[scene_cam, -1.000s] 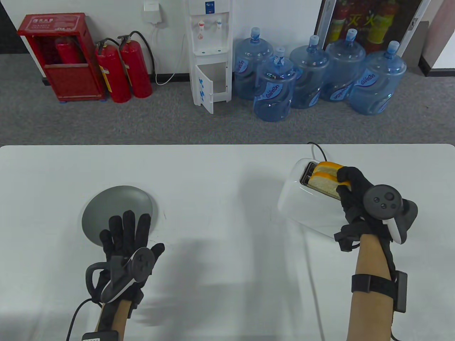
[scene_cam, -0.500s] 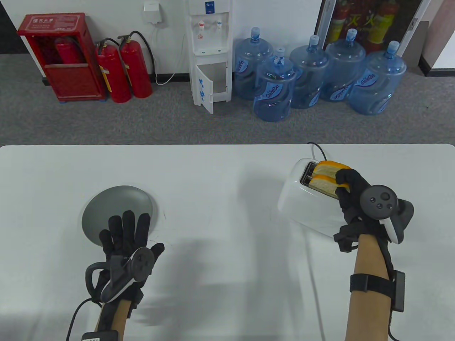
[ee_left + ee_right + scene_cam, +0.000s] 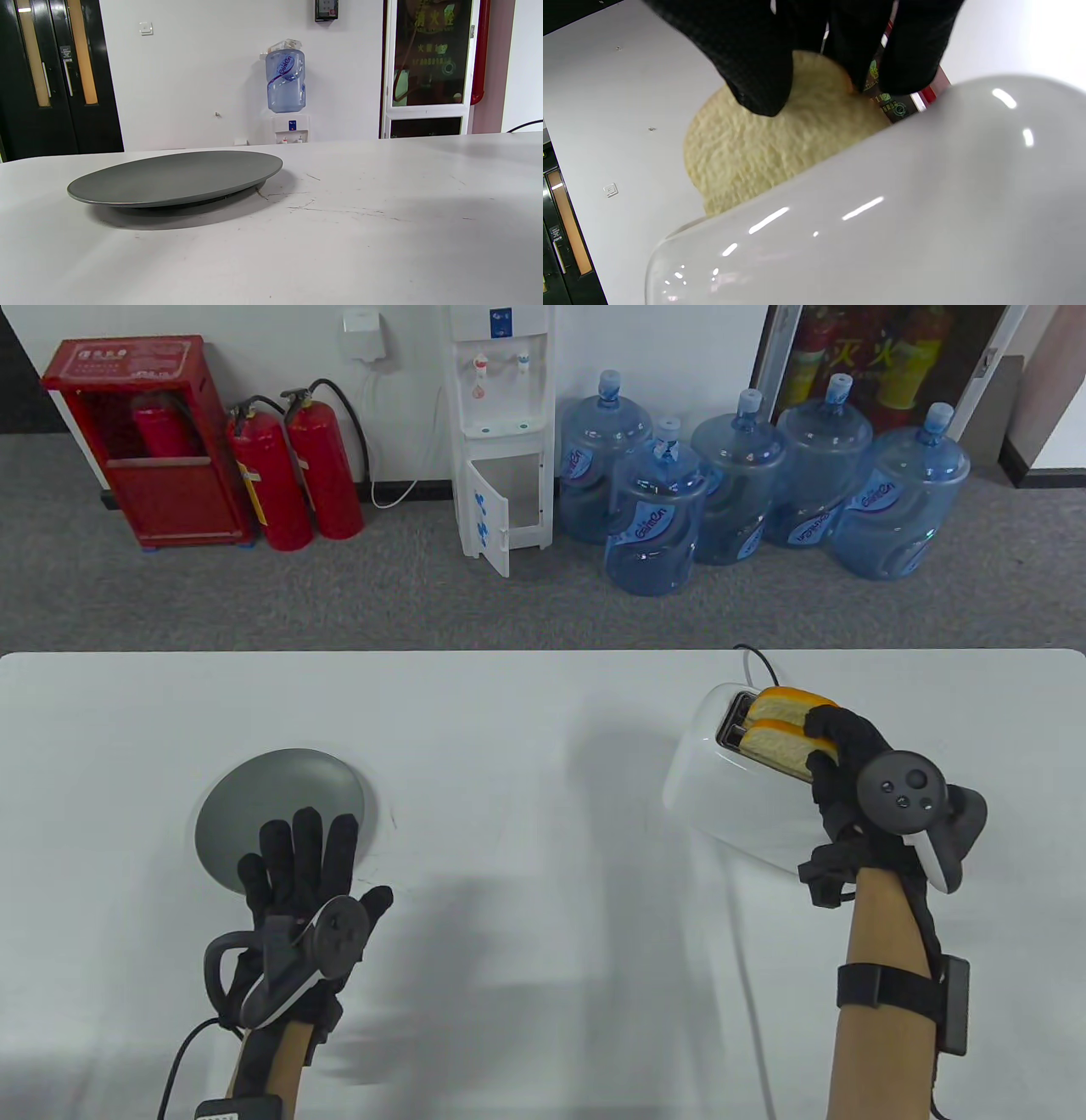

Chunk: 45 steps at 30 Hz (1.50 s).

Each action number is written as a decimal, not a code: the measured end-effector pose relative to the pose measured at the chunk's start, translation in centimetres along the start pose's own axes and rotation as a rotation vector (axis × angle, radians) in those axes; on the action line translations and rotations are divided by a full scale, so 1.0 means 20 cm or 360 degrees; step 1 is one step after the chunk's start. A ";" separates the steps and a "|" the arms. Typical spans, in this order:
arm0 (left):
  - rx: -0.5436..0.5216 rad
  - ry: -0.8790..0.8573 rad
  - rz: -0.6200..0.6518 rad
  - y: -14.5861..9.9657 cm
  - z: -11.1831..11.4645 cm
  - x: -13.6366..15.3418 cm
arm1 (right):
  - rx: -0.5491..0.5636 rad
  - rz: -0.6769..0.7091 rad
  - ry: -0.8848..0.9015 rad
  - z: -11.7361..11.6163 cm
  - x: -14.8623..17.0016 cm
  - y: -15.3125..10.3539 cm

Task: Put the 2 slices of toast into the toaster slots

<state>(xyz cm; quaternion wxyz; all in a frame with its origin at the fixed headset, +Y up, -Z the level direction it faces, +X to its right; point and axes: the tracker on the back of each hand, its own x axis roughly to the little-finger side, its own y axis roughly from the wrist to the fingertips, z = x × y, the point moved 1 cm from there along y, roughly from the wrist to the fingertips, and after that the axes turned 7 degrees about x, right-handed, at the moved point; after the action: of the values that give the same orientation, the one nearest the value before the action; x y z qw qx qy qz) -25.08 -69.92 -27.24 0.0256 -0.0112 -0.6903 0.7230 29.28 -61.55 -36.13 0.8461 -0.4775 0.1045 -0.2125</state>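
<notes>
Table view: right hand (image 3: 840, 768) pinches the near slice (image 3: 776, 742), likely to steady it upright in the toaster (image 3: 721, 780); the far slice (image 3: 785, 701) stands in the other slot. Left hand (image 3: 297, 891) lies spread beside the plate (image 3: 271, 806).

Left wrist view: plate bare, no fingers visible.

Right wrist view: fingertips (image 3: 759, 84) grip the crumb face, the slice only partly sunk.

Glossy white toaster (image 3: 721, 789), seemingly plastic, just below the gripping knit-cloth fingers (image 3: 755, 63); the pinched toast (image 3: 763, 148) looks rough, porous; matt grey plate (image 3: 174, 178).
</notes>
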 end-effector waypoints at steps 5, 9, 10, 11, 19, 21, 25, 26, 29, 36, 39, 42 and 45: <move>-0.0009 -0.0010 0.0009 0.00 0.00 0.00 | 0.0008 0.0006 -0.0082 0.05 -0.02 0.00; -0.0012 -0.0015 0.0023 0.00 0.00 0.00 | 0.0032 -0.0012 -0.0066 0.12 -0.05 0.00; -0.0013 -0.0016 0.0026 0.00 0.00 -0.01 | 0.0042 -0.0015 -0.0062 0.14 -0.06 0.00; -0.0017 -0.0016 0.0030 0.00 0.00 -0.01 | 0.0052 -0.0020 -0.0057 0.16 -0.07 0.00; -0.0048 -0.0030 0.0062 -0.02 -0.01 -0.03 | 0.0127 -0.0012 -0.0002 0.30 -0.18 -0.03; -0.0055 -0.0035 0.0068 -0.02 -0.02 -0.03 | 0.0136 0.0005 0.0014 0.32 -0.22 -0.03; -0.0052 -0.0049 0.0085 -0.02 -0.01 -0.03 | 0.0150 0.0052 0.0020 0.37 -0.32 -0.05; -0.0049 -0.0041 0.0088 -0.02 -0.01 -0.04 | 0.0148 0.0075 0.0023 0.38 -0.35 -0.06; -0.0044 -0.0034 0.0097 -0.02 -0.01 -0.05 | 0.0144 0.0141 0.0028 0.40 -0.43 -0.08; -0.0038 -0.0041 0.0137 -0.03 0.00 -0.08 | 0.0151 0.0366 0.0032 0.41 -0.61 -0.17; -0.0023 -0.0062 0.0156 -0.03 0.01 -0.09 | 0.0186 0.0480 0.0024 0.40 -0.67 -0.23; -0.0022 -0.0049 0.0162 -0.03 0.01 -0.10 | 0.0245 0.0591 -0.0053 0.37 -0.74 -0.30; -0.0022 -0.0046 0.0163 -0.03 0.01 -0.10 | 0.0330 0.0669 -0.0063 0.35 -0.80 -0.36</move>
<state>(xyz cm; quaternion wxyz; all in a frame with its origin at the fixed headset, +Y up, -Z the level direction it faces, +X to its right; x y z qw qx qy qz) -23.05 -70.19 -26.62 -0.0216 -0.0362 -0.6941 0.7186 15.93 -52.10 -26.80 0.9182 -0.3598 0.1626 -0.0317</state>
